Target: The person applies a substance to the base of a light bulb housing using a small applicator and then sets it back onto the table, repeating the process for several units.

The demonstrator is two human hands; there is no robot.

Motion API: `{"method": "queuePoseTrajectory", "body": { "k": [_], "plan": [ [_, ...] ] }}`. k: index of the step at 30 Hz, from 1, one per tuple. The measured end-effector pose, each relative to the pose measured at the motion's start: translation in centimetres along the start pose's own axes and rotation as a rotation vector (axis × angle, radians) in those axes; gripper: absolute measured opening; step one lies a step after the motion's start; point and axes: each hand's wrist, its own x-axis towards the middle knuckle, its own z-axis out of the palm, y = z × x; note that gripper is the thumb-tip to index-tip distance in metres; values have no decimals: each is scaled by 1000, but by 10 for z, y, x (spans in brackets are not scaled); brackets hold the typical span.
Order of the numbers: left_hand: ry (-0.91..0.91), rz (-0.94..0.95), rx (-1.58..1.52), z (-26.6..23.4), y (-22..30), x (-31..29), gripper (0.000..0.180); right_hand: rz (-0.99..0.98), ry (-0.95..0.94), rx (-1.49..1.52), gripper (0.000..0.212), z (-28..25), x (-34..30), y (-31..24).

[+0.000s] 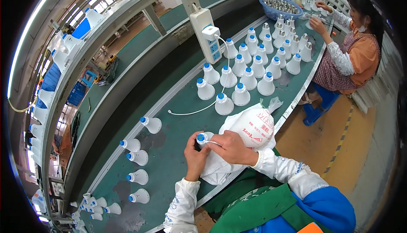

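Observation:
My left hand (196, 159) is closed around a white bulb housing (204, 139) with a blue top, holding it upright above the table near the front edge. My right hand (232, 147) pinches a thin white piece (212, 142) that reaches to the blue top; its exact kind is too small to tell. Just beyond my right hand, and partly behind it, lies a stuffed white plastic bag (256, 127) with red print. Several bulb housings with blue tops (241, 95) stand upright past the bag. To the left of my hands, more housings (138, 177) lie on their sides.
A white cable (190, 113) runs across the green table (169, 203) from a power strip (205, 33) on a post. Farther back, bulbs with metal caps (306, 51) stand near a blue basket (271, 16) of metal parts. A co-worker (356, 46) sits at the right.

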Motion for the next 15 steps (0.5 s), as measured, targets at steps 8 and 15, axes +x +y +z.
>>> {"method": "queuePoseTrajectory", "body": {
  "k": [8,15],
  "plan": [
    [-79,126,91,-3,19,6,46,14,8,4,14,2,2,1],
    [-205,41,168,-19,13,22,46,29,47,50,21,3,3,2]
  ]
}}
